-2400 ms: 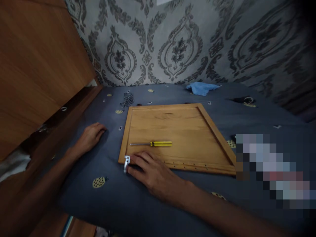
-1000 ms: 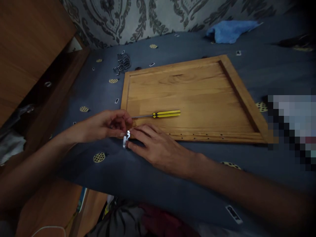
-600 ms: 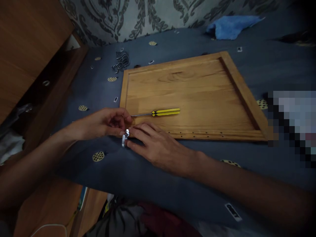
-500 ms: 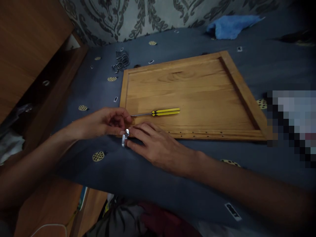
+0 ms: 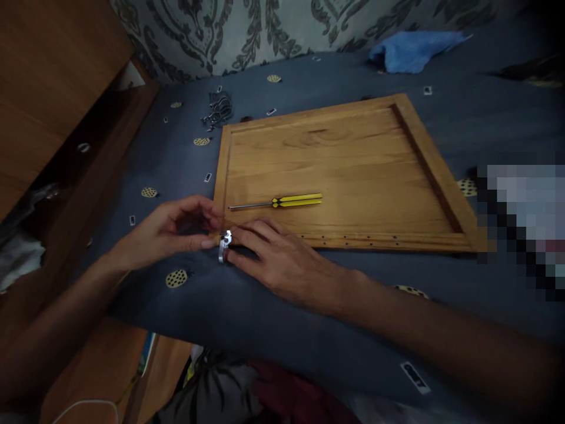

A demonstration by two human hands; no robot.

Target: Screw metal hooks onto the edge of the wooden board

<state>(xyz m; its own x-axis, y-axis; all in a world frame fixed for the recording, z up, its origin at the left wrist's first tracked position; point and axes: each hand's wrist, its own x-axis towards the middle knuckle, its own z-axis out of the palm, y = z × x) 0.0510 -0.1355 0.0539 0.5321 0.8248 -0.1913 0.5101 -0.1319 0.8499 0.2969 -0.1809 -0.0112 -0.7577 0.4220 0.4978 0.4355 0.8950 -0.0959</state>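
A framed wooden board (image 5: 344,159) lies flat on the blue cloth. At its near left corner stands a small shiny metal hook (image 5: 225,244), its curved part hanging over the front edge. The fingers of my right hand (image 5: 286,259) press against it from the right, with the palm low over the board's edge. My left hand (image 5: 170,232) is on the other side of the hook, thumb and fingers apart, with nothing visible between them. On the panel above my right hand rests a screwdriver (image 5: 295,201) with a yellow and black handle, its tip pointing left.
Several dark metal hooks (image 5: 217,110) lie in a heap beyond the board's left corner. A blue cloth (image 5: 412,52) is crumpled near the patterned wall. Small holes run along the board's front rail (image 5: 344,240). A wooden cabinet (image 5: 53,70) stands at the left.
My left hand has drawn back a little to the left from the hook, and its fingers have spread. The screwdriver's tip now shows. My right hand stays at the hook.
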